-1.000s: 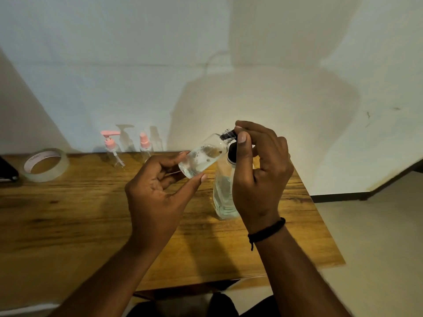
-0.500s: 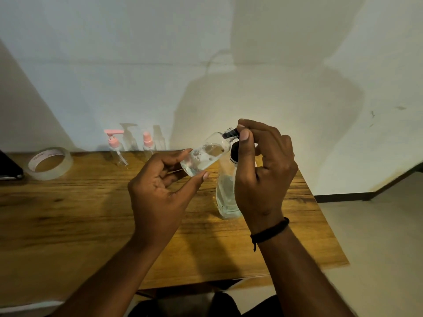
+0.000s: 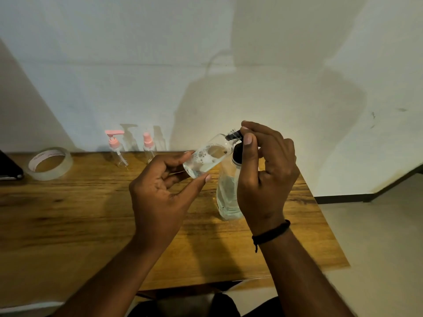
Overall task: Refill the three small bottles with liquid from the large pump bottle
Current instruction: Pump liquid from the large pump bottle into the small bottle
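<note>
My left hand (image 3: 160, 193) holds a small clear bottle (image 3: 207, 156) tilted, its mouth up to the right; it is partly filled with bubbly liquid. The bottle's mouth meets the black nozzle (image 3: 233, 135) of the large pump bottle (image 3: 229, 193), which stands upright on the wooden table (image 3: 80, 213) with clear liquid inside. My right hand (image 3: 265, 175) is curled over the black pump head, thumb along its collar. Two other small bottles stand at the back by the wall: one with a pink pump top (image 3: 115, 147), one with a pink spray top (image 3: 148, 145).
A roll of clear tape (image 3: 49, 163) lies at the back left, next to a dark object (image 3: 9, 170) at the left edge. The table's right edge (image 3: 325, 220) drops to a pale floor. A white wall rises right behind the table.
Both hands and the two bottles keep the same hold and pose; only the view shifts slightly.
</note>
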{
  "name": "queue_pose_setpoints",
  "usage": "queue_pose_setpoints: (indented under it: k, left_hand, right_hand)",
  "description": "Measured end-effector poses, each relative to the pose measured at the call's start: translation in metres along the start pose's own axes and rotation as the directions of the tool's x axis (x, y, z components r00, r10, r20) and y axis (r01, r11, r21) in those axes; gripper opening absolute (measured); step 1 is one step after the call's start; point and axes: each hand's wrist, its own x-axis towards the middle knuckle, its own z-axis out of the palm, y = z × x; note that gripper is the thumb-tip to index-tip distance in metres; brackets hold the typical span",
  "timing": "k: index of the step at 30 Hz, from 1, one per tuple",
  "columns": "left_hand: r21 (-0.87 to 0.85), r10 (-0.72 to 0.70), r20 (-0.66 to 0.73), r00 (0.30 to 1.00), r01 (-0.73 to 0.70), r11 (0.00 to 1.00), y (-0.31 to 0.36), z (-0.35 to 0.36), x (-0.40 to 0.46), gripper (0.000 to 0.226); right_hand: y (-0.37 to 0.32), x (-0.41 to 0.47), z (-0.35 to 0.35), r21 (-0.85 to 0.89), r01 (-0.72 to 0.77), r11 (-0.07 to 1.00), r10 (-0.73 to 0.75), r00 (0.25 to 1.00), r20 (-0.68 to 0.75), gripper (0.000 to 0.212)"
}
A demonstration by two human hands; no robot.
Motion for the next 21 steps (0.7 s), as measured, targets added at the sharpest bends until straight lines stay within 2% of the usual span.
queue_pose_setpoints:
  k: [21]
  left_hand:
    - [0.01,-0.014,0.018,1.0,0.014,1.0,-0.0013,-0.0004,-0.0009,0.043]
  right_hand:
    - [0.003,0.001,-0.0026,0.017,-0.007,1.0,0.007,1.0,0.014,0.022]
